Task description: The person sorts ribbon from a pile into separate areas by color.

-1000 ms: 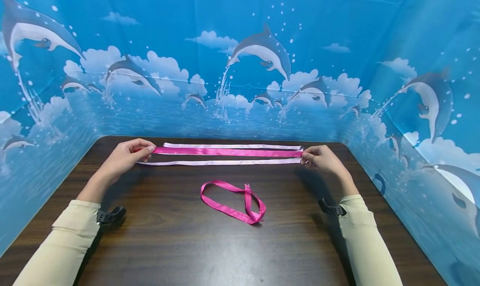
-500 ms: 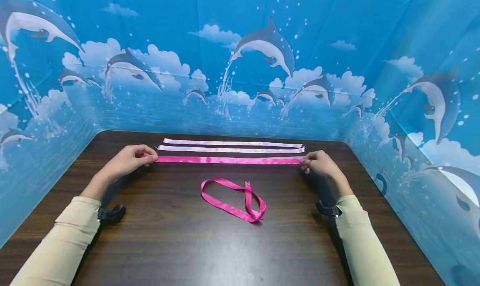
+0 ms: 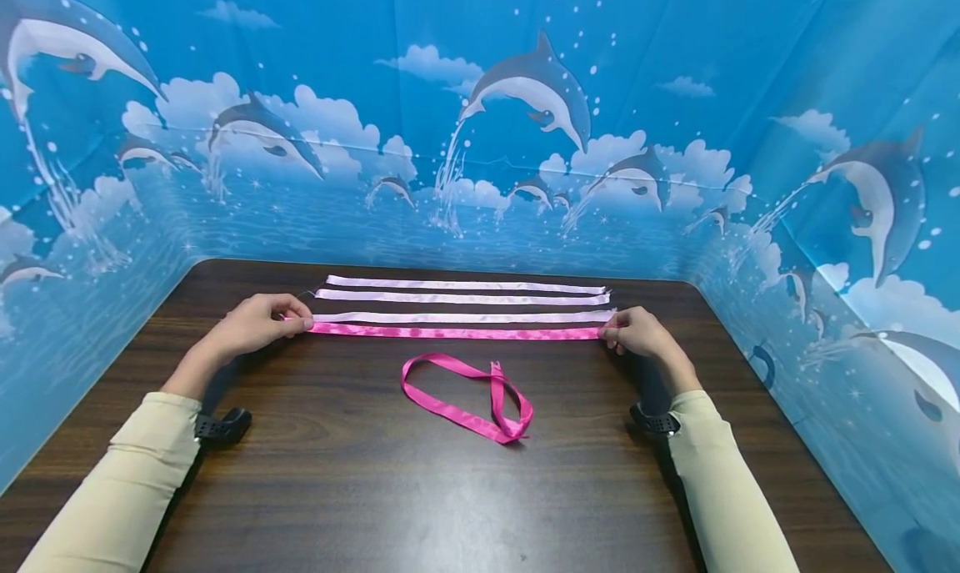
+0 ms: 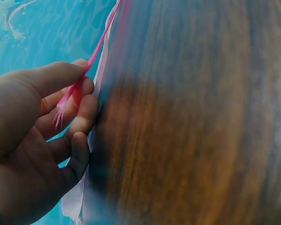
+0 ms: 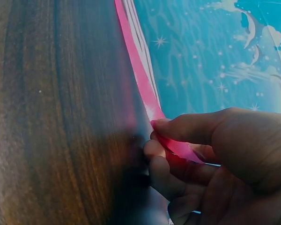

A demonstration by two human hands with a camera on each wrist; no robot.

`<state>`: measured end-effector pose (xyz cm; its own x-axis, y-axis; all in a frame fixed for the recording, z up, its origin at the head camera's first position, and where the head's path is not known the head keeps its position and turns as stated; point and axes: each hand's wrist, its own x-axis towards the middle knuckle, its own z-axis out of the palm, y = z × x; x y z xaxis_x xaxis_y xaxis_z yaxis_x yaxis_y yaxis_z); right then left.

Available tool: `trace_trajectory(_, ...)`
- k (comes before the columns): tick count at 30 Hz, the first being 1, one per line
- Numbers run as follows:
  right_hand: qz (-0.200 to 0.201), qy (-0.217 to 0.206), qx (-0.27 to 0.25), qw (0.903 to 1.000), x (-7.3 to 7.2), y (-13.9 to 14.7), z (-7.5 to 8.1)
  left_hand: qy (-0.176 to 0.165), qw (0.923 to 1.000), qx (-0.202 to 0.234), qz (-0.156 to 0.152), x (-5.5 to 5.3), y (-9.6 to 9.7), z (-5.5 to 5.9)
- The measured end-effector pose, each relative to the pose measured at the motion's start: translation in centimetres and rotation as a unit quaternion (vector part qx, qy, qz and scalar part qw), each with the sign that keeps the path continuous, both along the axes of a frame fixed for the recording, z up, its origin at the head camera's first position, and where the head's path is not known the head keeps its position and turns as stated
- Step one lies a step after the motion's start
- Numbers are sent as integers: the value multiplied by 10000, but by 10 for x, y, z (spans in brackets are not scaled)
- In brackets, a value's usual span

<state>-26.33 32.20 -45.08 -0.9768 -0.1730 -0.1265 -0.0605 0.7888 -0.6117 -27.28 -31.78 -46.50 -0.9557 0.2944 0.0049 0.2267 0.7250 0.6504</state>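
Note:
A bright pink ribbon (image 3: 457,333) is stretched taut from side to side between both hands. My left hand (image 3: 262,327) pinches its left end between thumb and fingers; in the left wrist view the frayed tip of the pink ribbon (image 4: 72,91) pokes out past the thumb. At the other end my right hand (image 3: 641,337) pinches the ribbon, and the right wrist view shows the pink ribbon (image 5: 139,77) running away from thumb and fingertips. Just behind it lie three pale lilac ribbons, the nearest ribbon (image 3: 457,317), a middle ribbon (image 3: 457,298) and a far ribbon (image 3: 457,285), roughly parallel.
A second pink ribbon (image 3: 450,416) lies in a loose loop on the dark wooden table (image 3: 360,490), nearer the body. A blue dolphin-print cloth (image 3: 450,198) encloses the table at the back and sides. Each wrist wears a black strap (image 3: 223,425).
Both hands have drawn the taut pink ribbon nearer the body, from over the lilac ribbons to in front of them. The nearest lilac ribbon shows fully again. The looped ribbon stays put.

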Motion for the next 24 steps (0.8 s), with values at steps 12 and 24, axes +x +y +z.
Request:
trace_trajectory(12, -102, -127, -114, 9998, 1, 0, 1, 367, 9982, -385, -280, 0, 2, 0)
trace_trajectory(24, -811, -343, 462, 9950, 19, -4, 36, 289, 9966, -640, -423, 3, -3, 16)
